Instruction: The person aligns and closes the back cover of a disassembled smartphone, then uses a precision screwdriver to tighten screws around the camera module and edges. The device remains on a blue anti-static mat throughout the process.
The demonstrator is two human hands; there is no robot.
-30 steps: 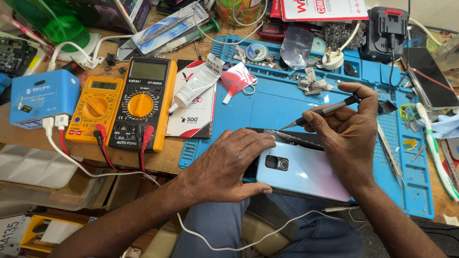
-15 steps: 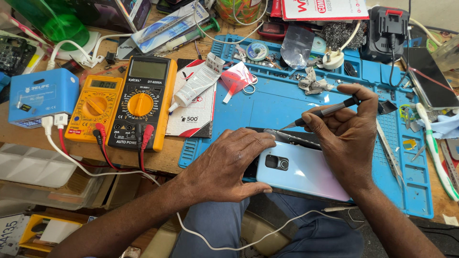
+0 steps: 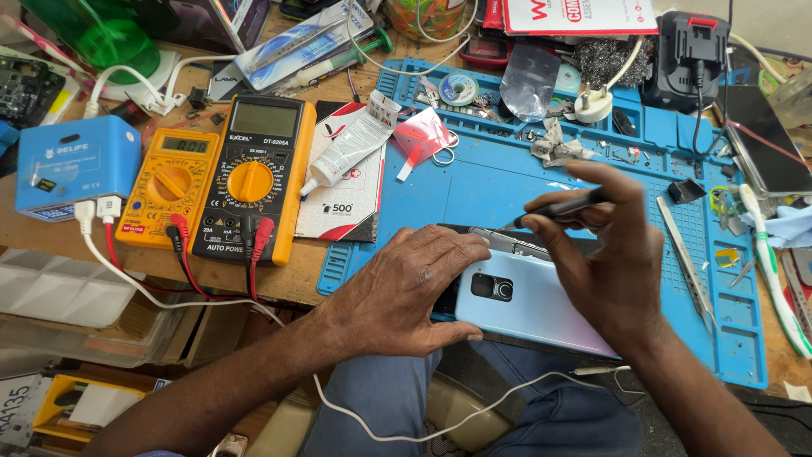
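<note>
Two hands are seen over a pale blue phone [image 3: 541,309] laid on the blue mat [image 3: 440,190]: left hand [image 3: 406,292] pressed flat on it, right hand [image 3: 613,262] pinched around a thin dark tool [image 3: 554,207]

Over the last second the right hand [image 3: 613,271] has drawn in towards the person, so the slim black pointed tool [image 3: 554,209] in its grip has come down from above the blue silicone work mat [image 3: 474,182] to the far edge of the pale blue smartphone [image 3: 529,300], its tip now at the exposed dark strip there. The tool also lies flatter than before, with its tip closer to the fingertips of the left hand [image 3: 406,296]. That left hand has crept slightly along the phone, its fingers reaching nearer the top edge.
</note>
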